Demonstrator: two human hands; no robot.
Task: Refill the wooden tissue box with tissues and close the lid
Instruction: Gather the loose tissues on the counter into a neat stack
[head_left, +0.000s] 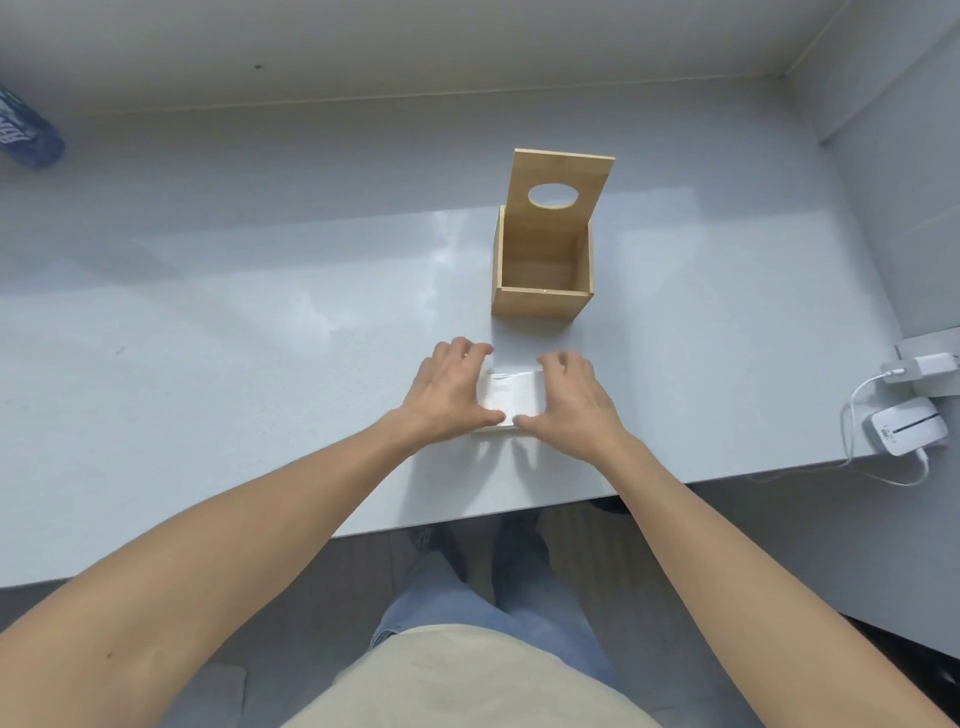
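A blue bottle (28, 132) lies at the far left edge of the tabletop (234, 312). Near the front edge, the left hand (452, 387) grips the left side of the white tissue pack (511, 397), fingers curled over its far edge and thumb at its near edge. The right hand (574, 397) grips the right side likewise. The pack rests on the tabletop. Just beyond it stands the wooden box (543, 270), empty, its lid (558, 189) upright and hinged at the back. At far right sit a charger (919, 369) and a white device (906, 428).
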